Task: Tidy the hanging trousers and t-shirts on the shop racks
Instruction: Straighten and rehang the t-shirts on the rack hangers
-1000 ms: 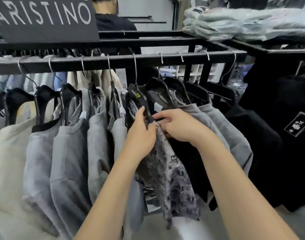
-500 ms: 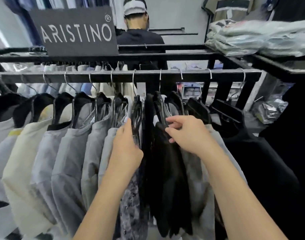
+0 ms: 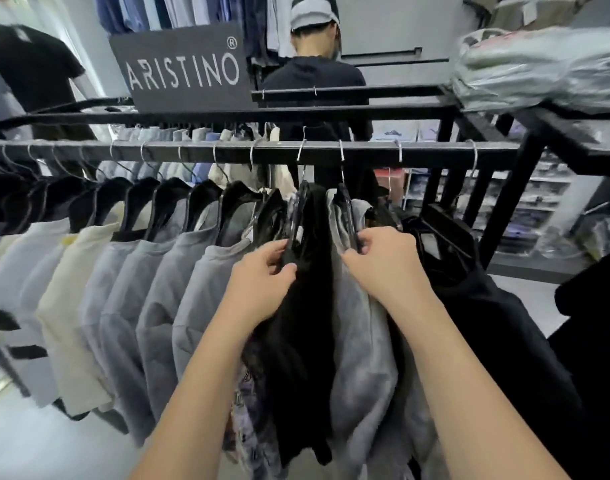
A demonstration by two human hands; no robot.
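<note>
A black clothes rack runs its rail straight across the view from nine o'clock to three o'clock, with a second rail behind and above it. From the rail a packed row of grey and cream t-shirts hangs on black hangers, filling the frame from nine o'clock down to seven o'clock. Black garments hang at four o'clock. A person in a dark top and cap stands behind the rack at twelve o'clock, just right of a dark ARISTINO sign at eleven o'clock. A stack of bagged folded clothes lies on the rack top at two o'clock. At the centre hangs a black t-shirt, with a grey t-shirt touching its right side and a patterned garment low at its left, near six o'clock. The hands are apart, one on each shirt: the left hand grips the black t-shirt at its shoulder, and the right hand has its fingers curled round the grey t-shirt's hanger.
</note>
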